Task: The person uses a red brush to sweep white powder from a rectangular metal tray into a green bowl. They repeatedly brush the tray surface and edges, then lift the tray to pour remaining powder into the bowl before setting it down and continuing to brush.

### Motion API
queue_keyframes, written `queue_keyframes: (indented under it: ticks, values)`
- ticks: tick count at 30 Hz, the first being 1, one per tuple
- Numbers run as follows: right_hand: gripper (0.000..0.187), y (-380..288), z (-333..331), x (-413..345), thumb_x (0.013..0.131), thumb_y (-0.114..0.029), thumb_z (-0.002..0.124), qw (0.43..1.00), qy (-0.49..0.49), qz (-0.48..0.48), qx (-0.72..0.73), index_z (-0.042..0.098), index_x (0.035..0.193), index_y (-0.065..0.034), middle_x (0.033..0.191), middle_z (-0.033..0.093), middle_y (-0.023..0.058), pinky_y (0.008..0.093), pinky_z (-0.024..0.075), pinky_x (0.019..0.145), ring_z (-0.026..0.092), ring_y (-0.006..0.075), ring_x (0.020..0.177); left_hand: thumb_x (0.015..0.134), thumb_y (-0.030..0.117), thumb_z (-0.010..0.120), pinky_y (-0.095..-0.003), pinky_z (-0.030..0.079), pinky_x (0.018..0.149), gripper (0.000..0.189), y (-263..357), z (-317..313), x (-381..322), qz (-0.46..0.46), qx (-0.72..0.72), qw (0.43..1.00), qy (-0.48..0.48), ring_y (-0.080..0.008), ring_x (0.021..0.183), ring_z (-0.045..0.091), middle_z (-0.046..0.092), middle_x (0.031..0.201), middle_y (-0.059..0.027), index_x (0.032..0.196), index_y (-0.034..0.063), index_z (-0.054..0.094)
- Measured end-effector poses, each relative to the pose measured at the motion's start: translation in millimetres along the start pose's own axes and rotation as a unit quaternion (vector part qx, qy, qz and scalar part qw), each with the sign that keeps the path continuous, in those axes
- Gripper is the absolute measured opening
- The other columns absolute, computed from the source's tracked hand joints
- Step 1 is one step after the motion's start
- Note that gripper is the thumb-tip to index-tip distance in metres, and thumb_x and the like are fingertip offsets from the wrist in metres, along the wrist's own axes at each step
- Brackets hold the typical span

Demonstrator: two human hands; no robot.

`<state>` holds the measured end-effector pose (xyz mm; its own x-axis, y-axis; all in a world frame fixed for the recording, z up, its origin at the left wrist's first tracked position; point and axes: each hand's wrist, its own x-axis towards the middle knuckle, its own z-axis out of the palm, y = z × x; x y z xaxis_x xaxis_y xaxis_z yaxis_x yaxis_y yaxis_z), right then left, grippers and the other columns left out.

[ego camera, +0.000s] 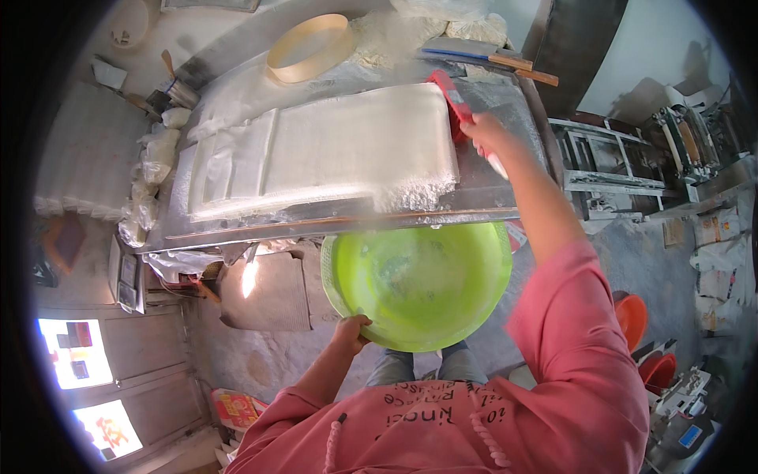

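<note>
My left hand point(353, 333) grips the near-left rim of a lime-green plastic basin point(474, 290). The basin is tucked against the front edge of a metal-topped table point(503, 106), and white powder dusts its inside. In my right hand point(490, 135) is a red bench brush point(448, 89), its bristles mostly hidden behind its body. The brush is at the right end of a stack of thin, pale, floured sheets point(355, 136), probably dough. Loose white powder, seemingly flour, point(411, 194) lies along the stack's front right edge.
A round wooden-framed sieve point(311, 48) and wooden-handled long blades point(510, 61) lie at the table's back. Filled plastic bags point(155, 157) line its left end. Metal racking point(616, 157) stands to the right; orange bowls point(631, 322) and a corrugated mat point(266, 290) are lower down.
</note>
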<state>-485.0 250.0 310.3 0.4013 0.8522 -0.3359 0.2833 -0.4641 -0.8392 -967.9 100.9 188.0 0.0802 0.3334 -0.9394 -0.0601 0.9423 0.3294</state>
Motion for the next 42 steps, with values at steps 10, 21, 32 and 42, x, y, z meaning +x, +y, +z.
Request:
queue_keyframes:
  ticks: [10, 21, 32, 42]
  values:
    - [0.048, 7, 10, -233, 0.088, -0.027, 0.060, 0.990, 0.027, 0.049, -0.130, 0.049, 0.127, -0.0020, 0.081, 0.064, 0.0155, 0.0345, 0.0464, 0.044, 0.059, 0.0194, 0.052, 0.077, -0.001, 0.057, -0.0504, 0.057, 0.072, 0.036, 4, -5, 19, 0.004, -0.008, 0.999, -0.045, -0.0356, 0.086, 0.063, 0.056, 0.103, -0.0182, 0.112, -0.0063, 0.047]
    - [0.045, 53, 63, -226, 0.087, -0.031, 0.057, 0.948, 0.073, 0.031, -0.307, 0.050, 0.121, -0.0020, 0.094, 0.065, 0.0232, 0.0458, 0.0513, 0.068, 0.065, 0.0375, 0.082, 0.077, -0.001, 0.057, -0.0507, 0.056, 0.075, 0.040, 14, -17, 20, 0.009, -0.004, 0.999, -0.030, -0.0367, 0.088, 0.063, 0.056, 0.104, -0.0185, 0.115, -0.0057, 0.046]
    - [0.059, -4, 110, -270, 0.090, -0.034, 0.054, 0.873, 0.054, 0.133, -0.465, 0.034, 0.141, -0.0127, 0.117, 0.060, 0.0214, 0.0472, 0.0459, 0.089, 0.059, 0.0363, 0.108, 0.075, -0.003, 0.059, -0.0540, 0.057, 0.065, 0.030, 20, -36, 21, 0.044, -0.025, 0.998, -0.023, -0.0364, 0.080, 0.064, 0.058, 0.096, -0.0187, 0.104, -0.0066, 0.053]
    - [0.056, -9, 148, -243, 0.086, -0.031, 0.057, 0.857, 0.066, -0.024, -0.510, 0.041, 0.135, -0.0094, 0.117, 0.060, 0.0202, 0.0468, 0.0460, 0.090, 0.057, 0.0371, 0.108, 0.073, -0.003, 0.060, -0.0522, 0.057, 0.063, 0.035, 39, -58, 13, 0.058, -0.019, 0.998, 0.001, -0.0383, 0.081, 0.065, 0.059, 0.098, -0.0210, 0.107, -0.0093, 0.054]
